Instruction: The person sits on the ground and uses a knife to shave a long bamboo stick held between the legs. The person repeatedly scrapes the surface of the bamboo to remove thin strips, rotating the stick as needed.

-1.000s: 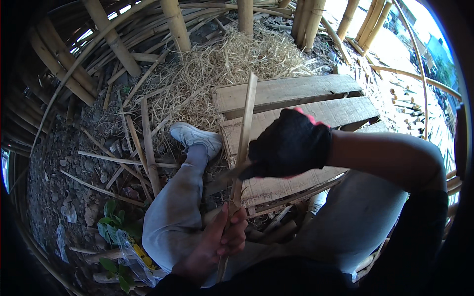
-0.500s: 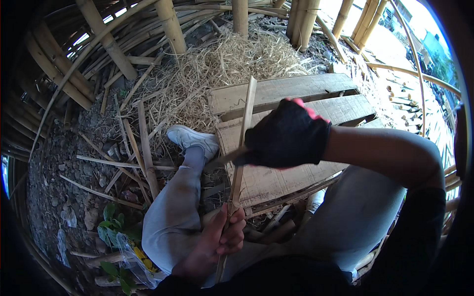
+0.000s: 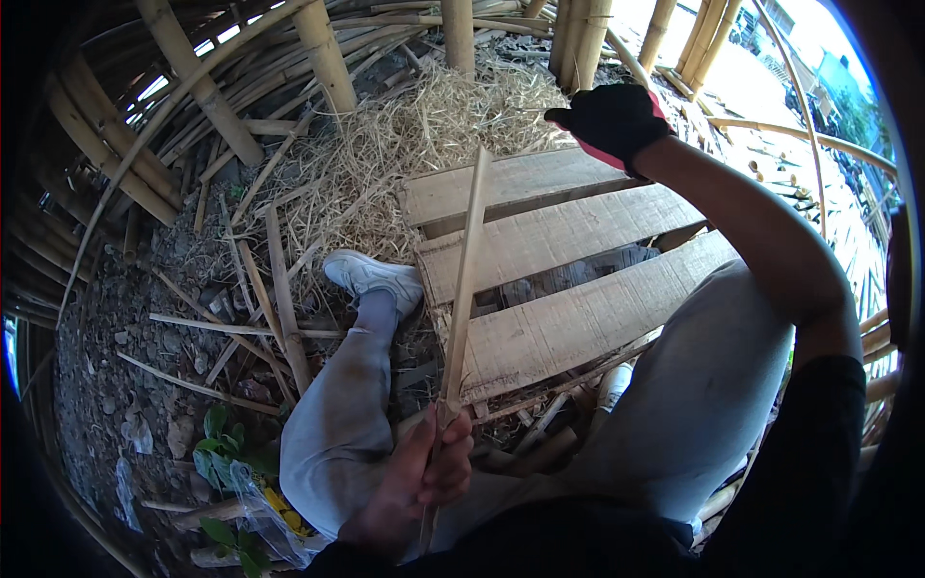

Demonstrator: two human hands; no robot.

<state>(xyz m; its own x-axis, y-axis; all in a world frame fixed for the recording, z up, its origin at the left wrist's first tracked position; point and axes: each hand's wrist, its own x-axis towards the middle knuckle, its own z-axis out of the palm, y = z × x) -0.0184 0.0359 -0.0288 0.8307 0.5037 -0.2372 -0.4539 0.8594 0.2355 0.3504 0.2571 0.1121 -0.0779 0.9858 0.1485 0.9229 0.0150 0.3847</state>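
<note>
My bare left hand (image 3: pixel 436 464) is wrapped round the lower part of a long, split bamboo strip (image 3: pixel 467 279). The strip slants up and away from me, its upper length in front of a slatted wooden platform (image 3: pixel 578 332). My right hand (image 3: pixel 612 125), in a black and red glove, is raised over the platform's far right side, well apart from the strip. Its fingers are closed. A dark knife blade showed at this fist half a second ago; the blade cannot be made out now.
Pale bamboo shavings (image 3: pixel 443 125) are heaped beyond the platform. Upright bamboo poles (image 3: pixel 326 58) stand at the back. Loose bamboo strips (image 3: pixel 279 279) lie on the ground left of my shoe (image 3: pixel 371 279). A green-leaved plant (image 3: pixel 220 443) and clear plastic (image 3: pixel 265 511) are at lower left.
My right hand has moved from beside the bamboo strip up, away and to the right, uncovering the platform slats. The left hand keeps its hold, and the strip has barely shifted.
</note>
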